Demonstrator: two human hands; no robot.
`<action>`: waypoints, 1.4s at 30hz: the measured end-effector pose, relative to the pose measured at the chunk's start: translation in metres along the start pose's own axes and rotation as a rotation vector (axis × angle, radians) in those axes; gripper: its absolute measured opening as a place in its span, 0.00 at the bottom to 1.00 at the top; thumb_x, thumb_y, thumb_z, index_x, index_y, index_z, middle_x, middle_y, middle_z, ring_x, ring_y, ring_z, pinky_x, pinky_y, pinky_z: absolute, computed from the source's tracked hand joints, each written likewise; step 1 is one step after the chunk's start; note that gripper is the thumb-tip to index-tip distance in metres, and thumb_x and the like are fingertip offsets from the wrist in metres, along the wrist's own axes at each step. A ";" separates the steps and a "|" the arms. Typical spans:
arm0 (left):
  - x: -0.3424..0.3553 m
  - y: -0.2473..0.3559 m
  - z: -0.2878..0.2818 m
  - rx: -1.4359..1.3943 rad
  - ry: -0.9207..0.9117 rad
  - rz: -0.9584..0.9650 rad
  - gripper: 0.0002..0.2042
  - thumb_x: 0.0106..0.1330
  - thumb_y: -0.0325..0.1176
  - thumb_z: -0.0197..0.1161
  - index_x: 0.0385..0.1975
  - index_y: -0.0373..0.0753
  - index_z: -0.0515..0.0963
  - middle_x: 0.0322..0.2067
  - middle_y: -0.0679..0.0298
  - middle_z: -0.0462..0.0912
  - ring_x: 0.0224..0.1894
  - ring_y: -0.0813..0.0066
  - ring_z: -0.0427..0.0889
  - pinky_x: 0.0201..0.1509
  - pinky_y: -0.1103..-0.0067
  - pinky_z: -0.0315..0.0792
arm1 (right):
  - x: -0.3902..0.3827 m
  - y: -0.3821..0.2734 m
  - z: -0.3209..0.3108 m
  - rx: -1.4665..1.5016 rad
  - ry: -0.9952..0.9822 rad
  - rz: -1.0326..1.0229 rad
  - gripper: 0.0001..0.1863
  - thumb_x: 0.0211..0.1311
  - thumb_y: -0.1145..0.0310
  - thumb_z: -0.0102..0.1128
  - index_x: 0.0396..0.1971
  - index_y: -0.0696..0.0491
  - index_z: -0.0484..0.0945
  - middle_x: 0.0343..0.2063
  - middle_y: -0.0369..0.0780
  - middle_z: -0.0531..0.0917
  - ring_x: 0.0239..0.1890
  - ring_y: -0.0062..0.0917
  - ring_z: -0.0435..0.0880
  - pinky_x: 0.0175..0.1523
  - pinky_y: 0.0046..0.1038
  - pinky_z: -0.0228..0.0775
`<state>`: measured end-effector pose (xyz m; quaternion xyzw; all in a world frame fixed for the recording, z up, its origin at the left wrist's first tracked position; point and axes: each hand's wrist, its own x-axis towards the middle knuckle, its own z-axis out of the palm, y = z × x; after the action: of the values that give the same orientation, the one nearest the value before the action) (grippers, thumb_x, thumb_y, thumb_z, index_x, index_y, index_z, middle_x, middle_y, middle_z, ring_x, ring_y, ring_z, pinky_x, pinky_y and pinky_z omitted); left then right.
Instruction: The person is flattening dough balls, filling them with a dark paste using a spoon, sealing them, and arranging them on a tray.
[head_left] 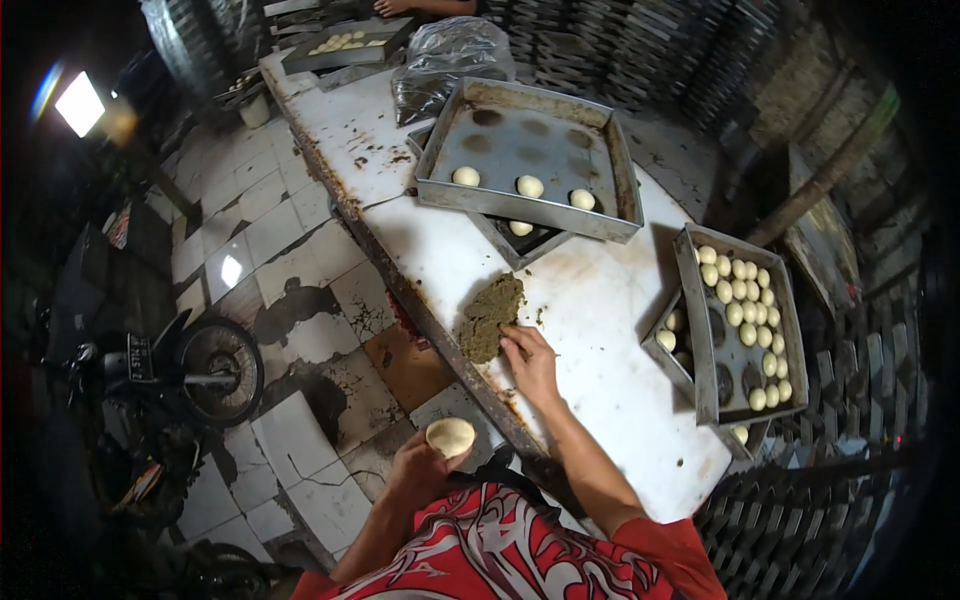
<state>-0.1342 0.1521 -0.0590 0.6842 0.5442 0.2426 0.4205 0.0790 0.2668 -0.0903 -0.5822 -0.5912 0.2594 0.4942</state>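
Observation:
In front of my body, over the table's left edge, my left hand (pixel 413 470) cups a flattened round of pale dough (pixel 450 437). A mound of brownish-green paste (pixel 490 318) lies on the white tabletop. At its right side is my right hand (pixel 533 365), fingers drawn together and pinching the paste; how much they hold is hidden. Beyond the mound a large metal tray (pixel 530 204) holds 3 pale dough balls along its near side. It rests on another tray (pixel 515 248), where one more dough ball (pixel 521 228) shows.
To the right, a tray (pixel 703 330) with several dough balls is stacked on others. A plastic bag (pixel 452 65) and another filled tray (pixel 350 55) stand at the table's far end, near another person's hand (pixel 392 7). A motorcycle (pixel 150 380) is parked on the left.

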 end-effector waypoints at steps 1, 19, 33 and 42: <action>0.009 0.024 -0.009 -0.024 -0.005 -0.023 0.16 0.56 0.36 0.62 0.44 0.38 0.77 0.42 0.60 0.80 0.47 0.68 0.78 0.52 0.76 0.72 | -0.001 0.001 -0.002 0.026 -0.018 0.052 0.12 0.59 0.72 0.58 0.42 0.58 0.79 0.36 0.42 0.79 0.30 0.24 0.77 0.35 0.22 0.70; 0.215 0.065 -0.050 -1.485 -0.893 -0.157 0.19 0.69 0.24 0.40 0.61 0.33 0.57 0.57 0.56 0.65 0.59 0.67 0.66 0.63 0.69 0.62 | 0.037 -0.125 -0.043 -0.361 0.280 0.002 0.18 0.55 0.60 0.58 0.42 0.54 0.79 0.42 0.39 0.79 0.47 0.35 0.71 0.53 0.35 0.61; 0.186 0.099 0.002 -1.086 -1.113 -0.373 0.34 0.51 0.13 0.46 0.61 0.42 0.49 0.45 0.59 0.69 0.44 0.68 0.74 0.41 0.75 0.73 | -0.007 -0.150 -0.069 -0.409 0.259 0.227 0.14 0.52 0.72 0.61 0.41 0.57 0.77 0.38 0.39 0.81 0.46 0.35 0.74 0.52 0.33 0.62; 0.112 0.113 0.163 -0.665 -0.392 0.495 0.16 0.58 0.23 0.44 0.48 0.33 0.66 0.49 0.54 0.70 0.56 0.61 0.69 0.59 0.62 0.63 | -0.184 -0.063 -0.076 0.025 0.766 0.470 0.16 0.64 0.67 0.47 0.47 0.59 0.75 0.46 0.46 0.77 0.51 0.33 0.73 0.56 0.33 0.61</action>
<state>0.0878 0.2014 -0.0642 0.6546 0.1669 0.3632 0.6416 0.0888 0.0602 -0.0580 -0.7486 -0.2140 0.1373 0.6124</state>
